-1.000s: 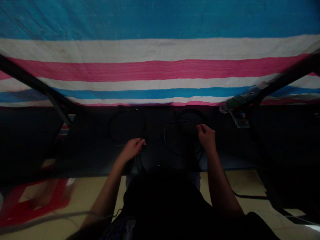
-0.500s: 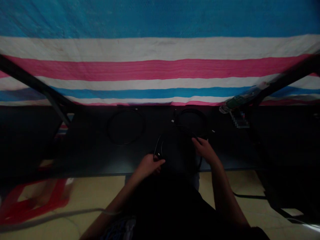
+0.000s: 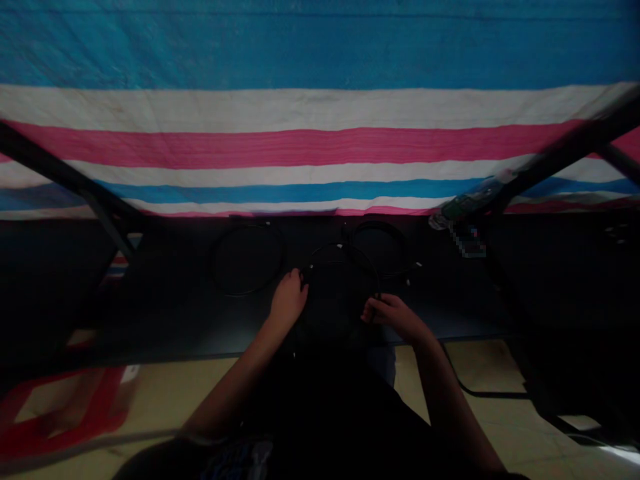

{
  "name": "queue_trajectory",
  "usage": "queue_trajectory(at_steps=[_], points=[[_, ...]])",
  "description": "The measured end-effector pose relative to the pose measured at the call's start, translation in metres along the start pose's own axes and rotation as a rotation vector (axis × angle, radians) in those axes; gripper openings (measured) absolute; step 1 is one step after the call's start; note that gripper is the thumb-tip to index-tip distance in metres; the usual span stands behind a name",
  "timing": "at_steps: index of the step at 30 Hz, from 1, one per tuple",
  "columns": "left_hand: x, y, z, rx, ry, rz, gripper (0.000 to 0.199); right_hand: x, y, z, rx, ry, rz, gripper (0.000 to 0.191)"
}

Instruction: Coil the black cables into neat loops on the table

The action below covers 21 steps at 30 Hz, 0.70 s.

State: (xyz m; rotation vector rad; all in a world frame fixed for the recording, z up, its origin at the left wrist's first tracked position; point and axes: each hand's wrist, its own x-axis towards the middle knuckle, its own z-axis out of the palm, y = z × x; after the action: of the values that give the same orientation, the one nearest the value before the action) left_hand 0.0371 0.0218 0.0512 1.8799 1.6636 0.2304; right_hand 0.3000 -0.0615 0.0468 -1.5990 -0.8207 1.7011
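Likely coiling a dark cable (image 3: 376, 273), pinching it with left hand (image 3: 290, 297) and right hand (image 3: 393, 313) — next, probably calls for evening the loop.

The striped sheet (image 3: 320, 50) looks like woven plastic, creased and mostly matt. The table (image 3: 175, 323) is smooth with a faint sheen. The cables (image 3: 375, 267) have smooth plastic coats; the bottle (image 3: 467, 204) is glossy plastic, the stool (image 3: 97, 405) plastic, the shirt (image 3: 325, 413) matt cloth.

Left hand (image 3: 290, 297) farther from table edge (image 3: 200, 351), right hand (image 3: 393, 313) nearer it; cable (image 3: 371, 262) now arched between them.
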Motion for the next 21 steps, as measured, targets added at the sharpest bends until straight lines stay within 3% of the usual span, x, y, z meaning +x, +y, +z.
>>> queue_trajectory(at_steps=[2,5,8,11,14,17,21], points=[[0.002,-0.001,0.001,0.031,-0.001,0.018,0.015,0.002,-0.001,-0.006,-0.163,0.039,-0.025,0.04],[0.006,-0.006,0.004,0.039,-0.01,0.037,0.014,0.003,-0.006,-0.01,-0.604,0.118,-0.048,0.033],[0.01,-0.012,0.006,-0.01,0.044,0.075,0.022,0.003,-0.017,-0.01,-0.9,0.205,-0.098,0.036],[0.013,-0.017,0.005,-0.076,0.108,0.14,0.025,0.008,-0.033,-0.002,-0.889,0.36,-0.348,0.034],[0.015,-0.015,-0.001,-0.174,0.074,0.206,0.02,0.017,-0.051,0.016,-0.824,0.437,-0.652,0.04],[0.016,-0.005,-0.015,-0.241,0.014,0.353,0.024,0.027,-0.066,0.037,-0.831,0.323,-0.785,0.047],[0.013,0.011,-0.037,-0.25,-0.051,0.502,0.026,0.039,-0.075,0.056,-0.797,0.026,-0.742,0.039]])
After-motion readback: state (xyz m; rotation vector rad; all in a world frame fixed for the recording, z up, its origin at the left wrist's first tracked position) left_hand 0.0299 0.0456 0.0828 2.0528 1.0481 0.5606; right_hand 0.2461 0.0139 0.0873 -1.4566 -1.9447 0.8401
